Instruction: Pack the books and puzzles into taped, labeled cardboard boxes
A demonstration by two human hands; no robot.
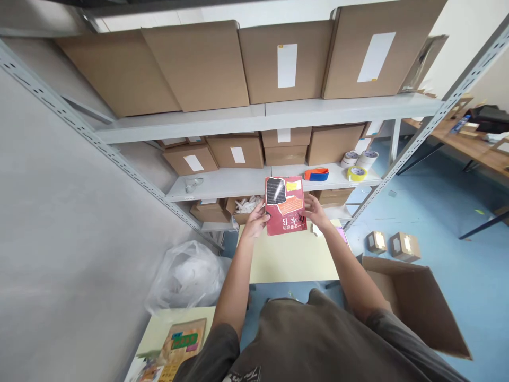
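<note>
A red book [286, 212] with torn-paper patches in black, yellow and orange on its cover is held up in front of the shelves. Its white title characters appear upside down from here. My left hand [256, 218] grips the book's left edge, and my right hand [315, 210] grips its right edge. Both hands are closed on it, with the thumbs toward the cover. Below the book stands a small pale yellow table [294, 261]. A white item and a pinkish-purple flat thing lie near its right side, partly hidden by my right arm.
Metal shelving [222, 121] ahead carries several cardboard boxes [199, 66]. Tape rolls [357, 173] and an orange-blue strap [316, 174] lie on the middle shelf. A clear plastic bag [186, 276] is at left, an open carton [421, 302] at right, and two small boxes [404, 246] on the floor.
</note>
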